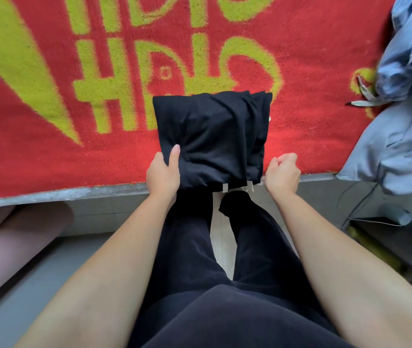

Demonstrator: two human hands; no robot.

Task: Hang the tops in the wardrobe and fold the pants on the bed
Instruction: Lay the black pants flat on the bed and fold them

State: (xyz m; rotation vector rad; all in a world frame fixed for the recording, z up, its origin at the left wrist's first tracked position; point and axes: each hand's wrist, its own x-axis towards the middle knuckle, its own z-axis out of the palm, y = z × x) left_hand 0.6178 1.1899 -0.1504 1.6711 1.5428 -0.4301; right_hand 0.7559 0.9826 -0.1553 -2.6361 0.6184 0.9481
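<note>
The left hand (pixel 163 172) grasps the near left corner of the folded black cloth pants (pixel 212 136), thumb on top. The right hand (pixel 281 173) is curled just beside their near right corner; whether it pinches cloth I cannot tell. Beyond both hands the pants lie on the red fuzzy blanket with yellow-green lettering (pixel 49 151). Farther right of the right hand sits a heap of pale blue denim garments (pixel 405 121).

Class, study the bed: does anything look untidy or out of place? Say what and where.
Yes. At the right, blue garments lie in a crumpled heap, spilling over the edge of the bed, unhung and unfolded. The folded black pants, gripped by the left hand, look tidy, though pale cord ends dangle off the edge.
</note>
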